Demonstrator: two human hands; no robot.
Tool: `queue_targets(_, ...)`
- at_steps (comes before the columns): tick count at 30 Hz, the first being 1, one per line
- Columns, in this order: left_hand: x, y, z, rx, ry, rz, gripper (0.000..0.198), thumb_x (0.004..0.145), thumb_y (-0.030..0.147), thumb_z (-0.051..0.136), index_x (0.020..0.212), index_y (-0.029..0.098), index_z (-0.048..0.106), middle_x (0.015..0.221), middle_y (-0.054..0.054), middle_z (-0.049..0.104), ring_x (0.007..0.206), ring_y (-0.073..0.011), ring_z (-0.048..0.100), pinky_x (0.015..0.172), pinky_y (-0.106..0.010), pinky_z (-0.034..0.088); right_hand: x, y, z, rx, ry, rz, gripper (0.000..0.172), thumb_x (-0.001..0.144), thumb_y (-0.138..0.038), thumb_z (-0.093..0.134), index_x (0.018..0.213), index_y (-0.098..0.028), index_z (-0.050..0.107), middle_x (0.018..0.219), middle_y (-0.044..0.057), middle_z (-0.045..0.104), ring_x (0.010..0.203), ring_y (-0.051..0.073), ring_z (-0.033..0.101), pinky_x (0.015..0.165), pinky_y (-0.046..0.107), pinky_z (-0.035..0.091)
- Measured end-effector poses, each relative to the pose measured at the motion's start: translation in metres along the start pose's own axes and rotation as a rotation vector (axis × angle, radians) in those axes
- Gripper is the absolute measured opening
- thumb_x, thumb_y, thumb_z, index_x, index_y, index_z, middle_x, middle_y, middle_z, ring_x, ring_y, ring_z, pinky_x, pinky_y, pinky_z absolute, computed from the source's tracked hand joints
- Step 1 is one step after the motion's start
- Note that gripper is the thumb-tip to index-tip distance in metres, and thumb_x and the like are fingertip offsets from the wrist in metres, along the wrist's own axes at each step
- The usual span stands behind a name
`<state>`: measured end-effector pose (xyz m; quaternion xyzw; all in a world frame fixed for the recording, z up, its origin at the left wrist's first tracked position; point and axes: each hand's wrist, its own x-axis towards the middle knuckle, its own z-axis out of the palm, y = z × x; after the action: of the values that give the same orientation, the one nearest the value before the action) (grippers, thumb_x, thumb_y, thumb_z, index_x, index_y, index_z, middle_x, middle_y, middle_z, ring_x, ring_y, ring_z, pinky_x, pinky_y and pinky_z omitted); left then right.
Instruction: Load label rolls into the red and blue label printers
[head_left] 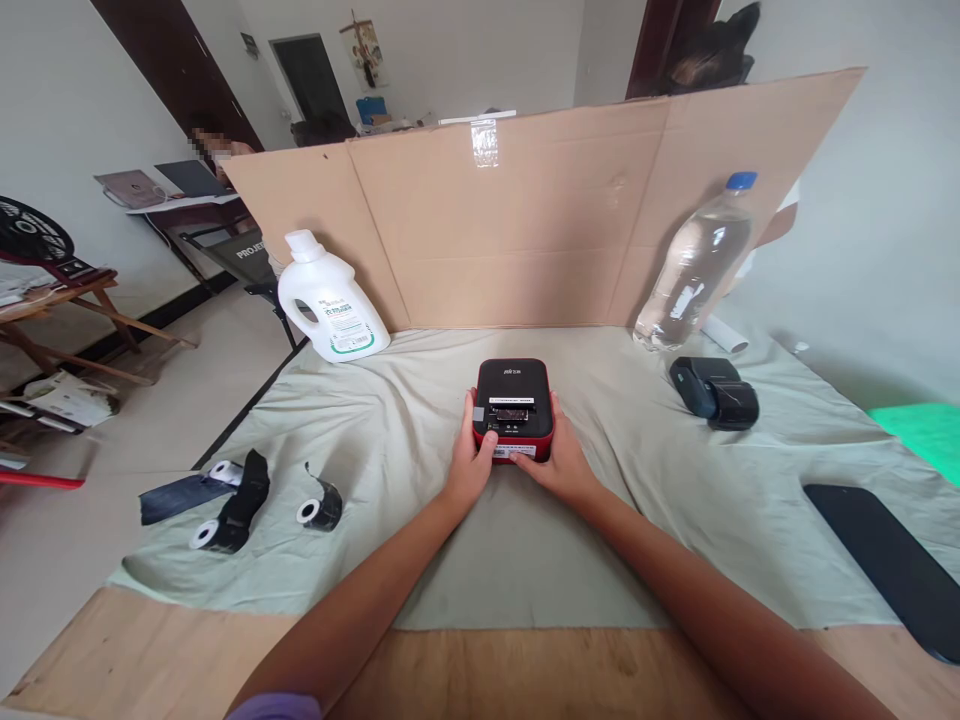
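Your left hand (469,466) and right hand (567,460) grip the black-and-red rounded-square plastic device (514,386) at nine and three o'clock, fingers wrapped along its sides. It's over the wrinkled pale-green cloth (525,572), twelve o'clock from you.

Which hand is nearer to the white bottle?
Left: the left hand holds the left side of the black device, right of the white bottle; the right hand holds the right side, farther away.

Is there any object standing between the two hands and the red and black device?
Nothing visible stands in the way: the left hand and right hand touch the device at its two sides. The nearest black roll lies apart, to the left on the cloth.
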<state>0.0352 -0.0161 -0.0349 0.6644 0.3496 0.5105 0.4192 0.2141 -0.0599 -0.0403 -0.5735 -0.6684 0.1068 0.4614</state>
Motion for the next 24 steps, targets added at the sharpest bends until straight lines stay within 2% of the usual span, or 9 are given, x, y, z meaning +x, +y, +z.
queue_targets(3, -0.001, 0.000, 0.001, -0.032, 0.049, 0.024, 0.060, 0.097, 0.044, 0.052, 0.151, 0.026, 0.033, 0.161, -0.008, 0.035, 0.150, -0.0229, 0.029, 0.125, -0.041, 0.024, 0.001, -0.002, -0.002, 0.013, -0.004, 0.017, 0.119, 0.074, -0.051, 0.077, 0.160, -0.023, -0.001, 0.153, 0.019, 0.041, 0.138, 0.040, 0.044, 0.108, 0.060, 0.041)
queue_targets(6, -0.001, 0.001, 0.001, -0.078, 0.110, 0.026, 0.045, 0.093, 0.044, 0.059, 0.131, 0.023, 0.048, 0.147, -0.011, 0.050, 0.138, -0.0248, 0.047, 0.115, -0.042, 0.039, 0.003, -0.005, -0.004, 0.046, -0.003, 0.007, 0.119, 0.074, -0.049, 0.078, 0.160, -0.024, 0.000, 0.152, 0.018, 0.042, 0.138, 0.037, 0.044, 0.110, 0.058, 0.040)
queue_targets(10, -0.002, 0.003, 0.001, -0.127, 0.109, -0.010, 0.034, 0.091, 0.043, 0.062, 0.115, 0.023, 0.050, 0.131, -0.010, 0.059, 0.118, -0.0214, 0.060, 0.102, -0.039, 0.048, 0.004, -0.008, -0.007, 0.094, -0.003, 0.000, 0.113, 0.075, -0.046, 0.079, 0.159, -0.025, 0.008, 0.156, 0.017, 0.038, 0.142, 0.034, 0.040, 0.115, 0.055, 0.036)
queue_targets(12, -0.001, 0.004, -0.001, -0.158, 0.102, -0.019, 0.032, 0.090, 0.043, 0.064, 0.111, 0.023, 0.050, 0.129, -0.009, 0.060, 0.113, -0.0204, 0.062, 0.098, -0.038, 0.050, 0.004, -0.008, -0.007, 0.114, 0.000, 0.011, 0.108, 0.075, -0.045, 0.078, 0.158, -0.025, 0.012, 0.156, 0.016, 0.037, 0.143, 0.033, 0.040, 0.116, 0.054, 0.035)
queue_targets(15, 0.002, 0.006, -0.005, -0.203, 0.061, -0.015, 0.030, 0.088, 0.041, 0.066, 0.106, 0.023, 0.050, 0.139, -0.010, 0.055, 0.121, -0.0214, 0.059, 0.100, -0.039, 0.049, 0.005, -0.006, -0.007, 0.136, 0.003, 0.038, 0.106, 0.074, -0.045, 0.079, 0.157, -0.025, 0.017, 0.155, 0.015, 0.039, 0.142, 0.033, 0.041, 0.116, 0.054, 0.036)
queue_targets(19, 0.010, 0.006, -0.010, -0.227, -0.001, -0.002, 0.032, 0.084, 0.041, 0.071, 0.097, 0.023, 0.049, 0.151, -0.013, 0.046, 0.131, -0.0253, 0.054, 0.103, -0.042, 0.048, 0.006, -0.004, -0.007, 0.131, -0.007, 0.059, 0.108, 0.072, -0.045, 0.080, 0.157, -0.025, 0.016, 0.152, 0.016, 0.042, 0.139, 0.034, 0.045, 0.113, 0.055, 0.039)
queue_targets(24, 0.013, 0.004, -0.012, -0.155, -0.001, 0.055, 0.032, 0.084, 0.043, 0.070, 0.092, 0.022, 0.047, 0.150, -0.016, 0.047, 0.130, -0.0279, 0.056, 0.101, -0.045, 0.050, 0.007, -0.004, -0.008, 0.129, -0.017, 0.061, 0.110, 0.071, -0.046, 0.080, 0.158, -0.026, 0.014, 0.153, 0.016, 0.041, 0.139, 0.035, 0.044, 0.113, 0.056, 0.039)
